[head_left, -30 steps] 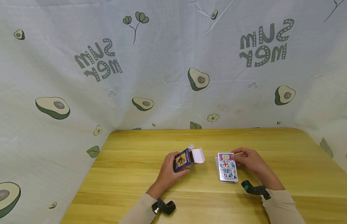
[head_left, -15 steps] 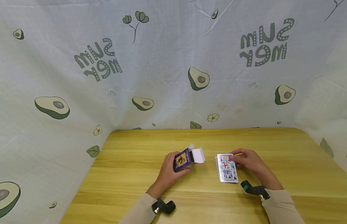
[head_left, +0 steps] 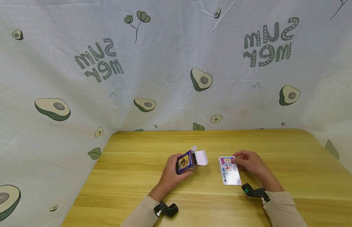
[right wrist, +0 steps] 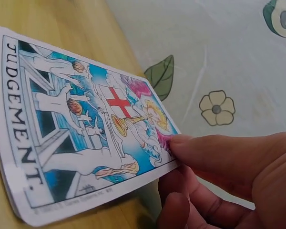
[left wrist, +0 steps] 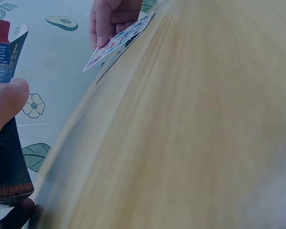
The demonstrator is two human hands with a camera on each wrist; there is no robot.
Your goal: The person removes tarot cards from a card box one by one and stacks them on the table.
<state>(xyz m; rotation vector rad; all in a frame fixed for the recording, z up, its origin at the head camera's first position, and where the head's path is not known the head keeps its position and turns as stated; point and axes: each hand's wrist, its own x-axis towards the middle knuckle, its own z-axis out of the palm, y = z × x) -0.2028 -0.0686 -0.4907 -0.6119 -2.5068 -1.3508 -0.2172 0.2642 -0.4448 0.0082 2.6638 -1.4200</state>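
My left hand (head_left: pixel 168 178) grips a small purple tarot card box (head_left: pixel 184 162), its white end flap (head_left: pixel 202 157) standing open toward the right. In the left wrist view the thumb (left wrist: pixel 9 98) lies across the printed side of the box. My right hand (head_left: pixel 252 163) pinches a tarot card (head_left: pixel 231 174) by its upper right corner, thumb on the picture. The right wrist view shows the card's title, JUDGEMENT, and a red cross on a white flag. Seen from the left wrist, the card slants above another card (left wrist: pixel 125 50) lying on the table.
The wood-grain table (head_left: pixel 136 176) stretches out around both hands. Behind it and at its sides hangs a pale cloth (head_left: pixel 170 47) printed with avocados and mirrored lettering. Each wrist carries a black camera mount, such as the right one (head_left: pixel 255 191).
My right hand has shifted slightly left with the Judgement card, which now covers more of the card beneath, and glare spreads over its lower half. The left hand and box stay put.
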